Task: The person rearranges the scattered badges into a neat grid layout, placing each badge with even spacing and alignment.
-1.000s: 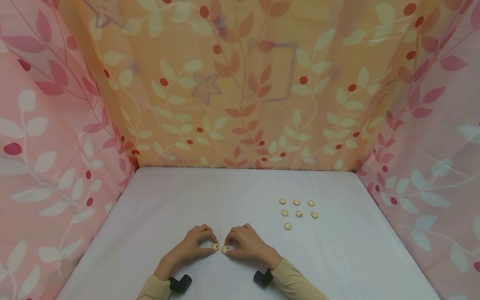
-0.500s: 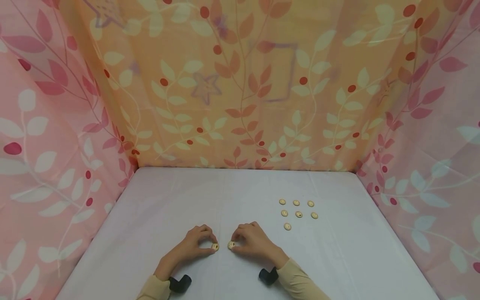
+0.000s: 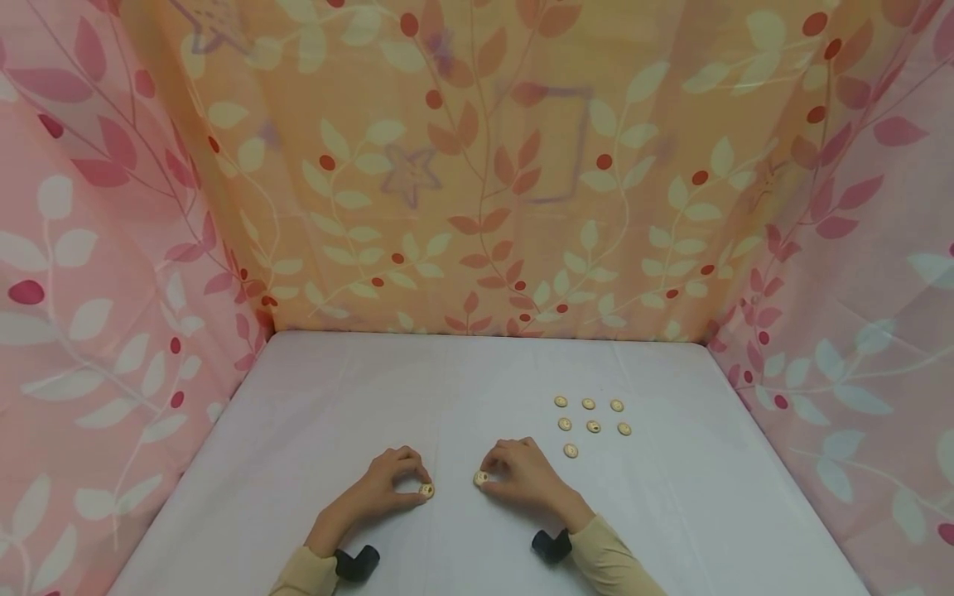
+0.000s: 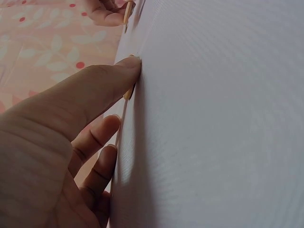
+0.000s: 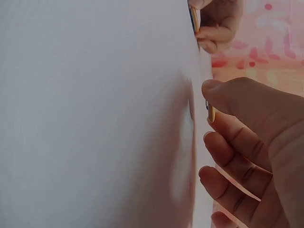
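My left hand (image 3: 387, 483) pinches a small round wooden disc (image 3: 426, 491) between thumb and forefinger, low at the white tabletop. Its edge shows as a thin strip (image 4: 127, 94) under the thumb in the left wrist view. To the right, my right hand (image 3: 524, 474) pinches a second wooden disc (image 3: 481, 478) by its edges; a dark mark shows on its face. In the right wrist view this disc (image 5: 211, 113) appears a little above the table, its shadow beside it. A gap of bare tabletop separates the two discs.
Several similar discs (image 3: 593, 427) lie in rows on the white table (image 3: 358, 389), right of and beyond my right hand. Black wrist devices (image 3: 358, 564) sit at both cuffs. Leaf-patterned curtains (image 3: 484, 207) enclose the back and sides.
My right hand has moved right and slightly away from me with its disc, widening the gap between the two discs. My left hand and its disc have stayed in place.
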Available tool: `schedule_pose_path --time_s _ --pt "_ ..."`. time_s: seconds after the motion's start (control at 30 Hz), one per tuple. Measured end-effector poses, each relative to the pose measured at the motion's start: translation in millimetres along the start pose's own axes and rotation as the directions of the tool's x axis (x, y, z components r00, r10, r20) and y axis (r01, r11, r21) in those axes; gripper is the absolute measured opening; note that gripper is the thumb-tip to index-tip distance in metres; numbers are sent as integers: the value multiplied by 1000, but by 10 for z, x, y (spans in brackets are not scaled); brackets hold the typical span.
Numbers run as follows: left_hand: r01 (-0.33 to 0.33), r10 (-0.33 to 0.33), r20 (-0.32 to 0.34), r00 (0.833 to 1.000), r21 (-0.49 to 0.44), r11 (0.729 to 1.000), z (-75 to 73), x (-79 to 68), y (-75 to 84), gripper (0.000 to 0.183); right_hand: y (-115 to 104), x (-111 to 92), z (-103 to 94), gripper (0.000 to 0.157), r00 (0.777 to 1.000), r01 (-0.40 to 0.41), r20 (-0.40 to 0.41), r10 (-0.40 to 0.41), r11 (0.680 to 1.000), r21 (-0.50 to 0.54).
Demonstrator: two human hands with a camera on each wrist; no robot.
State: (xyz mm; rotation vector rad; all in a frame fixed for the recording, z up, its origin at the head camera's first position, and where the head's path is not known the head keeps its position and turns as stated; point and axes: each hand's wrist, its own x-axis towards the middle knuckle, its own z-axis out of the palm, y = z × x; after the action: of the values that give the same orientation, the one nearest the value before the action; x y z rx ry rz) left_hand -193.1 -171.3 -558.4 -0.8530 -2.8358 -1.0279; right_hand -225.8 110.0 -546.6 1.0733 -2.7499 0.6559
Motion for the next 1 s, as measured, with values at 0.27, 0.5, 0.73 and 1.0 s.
schedule_pose_path --time_s 0.27,0.5,0.73,1.0 --pt "-13 12 -8 1000 -16 1000 3 -2 -9 19 120 -50 -94 18 999 -19 -31 19 1000 4" --pt "-37 37 -18 999 -9 999 17 -4 -29 18 224 -115 -166 20 997 -41 -67 41 999 10" --pt "-22 22 -14 1000 -10 1000 20 -2 -36 18 310 -187 -256 20 992 -86 -95 86 996 4" --pt "-7 7 -3 1000 -22 1000 15 -1 -41 17 422 -272 -336 20 983 -130 -130 130 991 10"
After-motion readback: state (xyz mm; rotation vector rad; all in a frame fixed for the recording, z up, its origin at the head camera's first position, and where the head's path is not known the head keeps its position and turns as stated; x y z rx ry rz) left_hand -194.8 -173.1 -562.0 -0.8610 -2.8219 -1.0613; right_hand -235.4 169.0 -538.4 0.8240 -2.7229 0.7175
